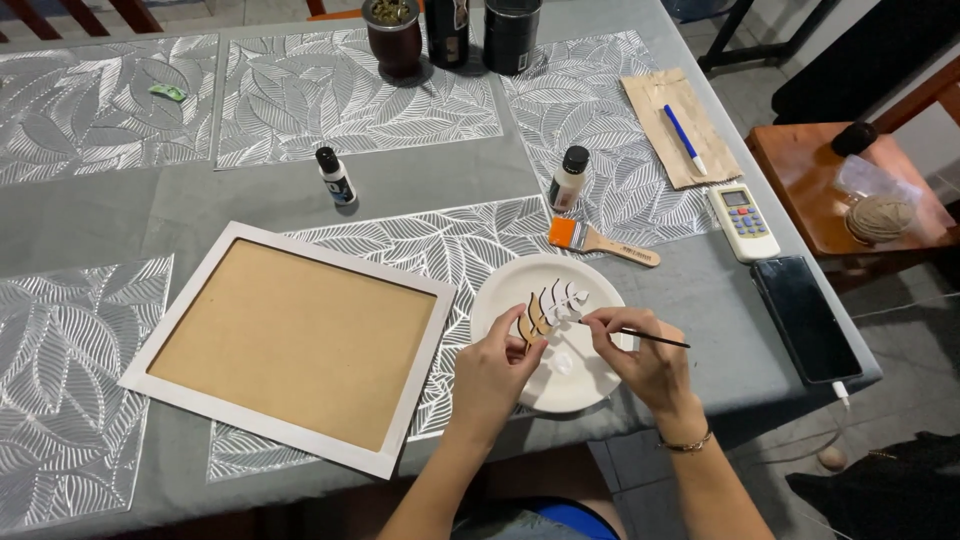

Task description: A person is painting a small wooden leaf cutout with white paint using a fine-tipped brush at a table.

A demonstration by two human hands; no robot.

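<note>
My left hand (497, 368) pinches a small wooden leaf-shaped cutout (548, 308) by its lower end, holding it over a white paper plate (500, 300). The cutout's upper lobes look white, the lower ones bare wood. My right hand (640, 355) grips a thin black paintbrush (650, 338), its tip touching the cutout. A dab of white paint lies on the plate under my hands.
A brown board with a white frame (290, 340) lies to the left. Two small paint bottles (335, 177) (569, 179), a flat orange-ferruled brush (600, 241), a remote (743, 221), a phone (805, 316) and a brown paper with a blue pen (682, 135) lie on the grey cloth. Dark cups (394, 38) stand at the far edge.
</note>
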